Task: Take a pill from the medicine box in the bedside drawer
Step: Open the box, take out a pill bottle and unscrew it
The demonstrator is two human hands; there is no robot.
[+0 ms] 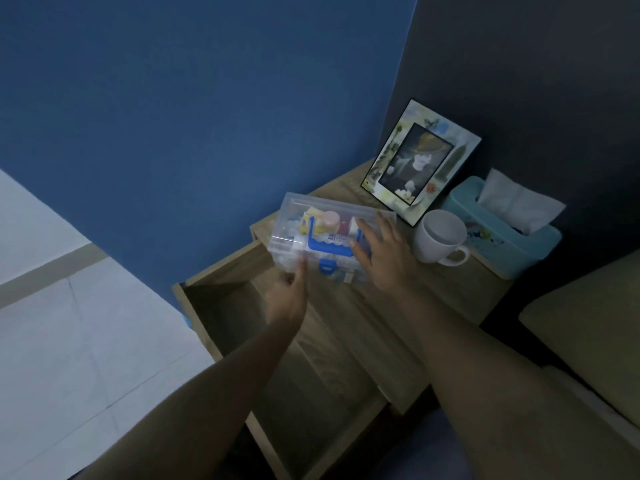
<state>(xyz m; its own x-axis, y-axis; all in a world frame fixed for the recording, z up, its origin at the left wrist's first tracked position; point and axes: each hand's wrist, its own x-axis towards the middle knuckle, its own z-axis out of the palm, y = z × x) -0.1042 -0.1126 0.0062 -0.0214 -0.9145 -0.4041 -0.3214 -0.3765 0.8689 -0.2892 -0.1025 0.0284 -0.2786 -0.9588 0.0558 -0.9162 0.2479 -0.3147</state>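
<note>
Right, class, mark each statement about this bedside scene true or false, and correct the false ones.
1. The drawer is open. True.
2. The medicine box lies inside the drawer. False: it sits on the bedside table.
3. The box's blue latch faces the person. True.
4. The mug stands to the left of the box. False: it is on its right, beside the tissue box.
5. The right hand rests on the box's lid. True.

A pale floral picture frame (420, 163) leans against the dark wall, white ceramic mug (440, 236) just beside the teal tissue box (502, 233) (tissue poking up).
</note>
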